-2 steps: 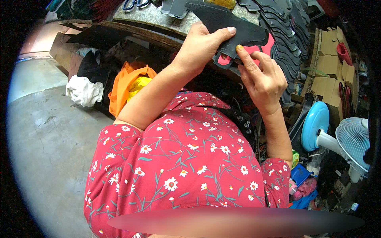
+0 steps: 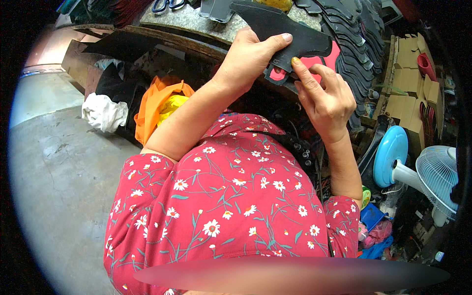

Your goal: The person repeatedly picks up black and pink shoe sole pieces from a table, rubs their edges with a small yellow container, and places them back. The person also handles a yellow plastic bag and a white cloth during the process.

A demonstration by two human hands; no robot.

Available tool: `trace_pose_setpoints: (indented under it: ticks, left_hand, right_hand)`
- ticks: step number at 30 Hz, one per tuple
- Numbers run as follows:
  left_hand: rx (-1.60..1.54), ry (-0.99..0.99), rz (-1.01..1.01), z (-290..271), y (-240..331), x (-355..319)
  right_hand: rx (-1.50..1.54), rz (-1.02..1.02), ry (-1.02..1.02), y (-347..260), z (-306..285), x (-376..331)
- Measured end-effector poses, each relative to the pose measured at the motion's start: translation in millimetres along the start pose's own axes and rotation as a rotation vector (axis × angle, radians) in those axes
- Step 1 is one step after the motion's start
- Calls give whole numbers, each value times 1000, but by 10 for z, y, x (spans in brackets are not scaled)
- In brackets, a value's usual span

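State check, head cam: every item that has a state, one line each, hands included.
left hand: gripping the black cut piece, thumb across its top
right hand: fingertips on the piece's lower edge, not closed around it
black cut piece: held up off the bench, flat side to camera
red piece: behind the black one, mostly hidden
scissors: lying on the bench, unused
fan: standing; running or not, cannot tell
orange bag: open, yellow contents showing

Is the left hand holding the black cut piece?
Yes, the left hand grips the black cut piece, thumb on top, while the right hand touches its lower edge.
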State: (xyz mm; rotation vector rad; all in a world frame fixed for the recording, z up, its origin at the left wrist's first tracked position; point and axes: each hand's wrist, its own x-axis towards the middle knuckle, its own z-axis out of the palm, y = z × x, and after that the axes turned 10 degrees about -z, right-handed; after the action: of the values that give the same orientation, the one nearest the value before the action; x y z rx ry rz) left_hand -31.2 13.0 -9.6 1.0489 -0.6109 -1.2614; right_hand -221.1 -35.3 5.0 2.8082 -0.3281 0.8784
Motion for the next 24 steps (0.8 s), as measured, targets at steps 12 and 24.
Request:
trace_pose_setpoints:
  ticks: [12,24]
  left_hand:
    - [564,-183,35,31,-43,-22]
    - [642,-291,11,91,33,-31]
  right_hand:
    - [112,66,172,46,-223,-220]
    - [516,884,148,433,-686,-890]
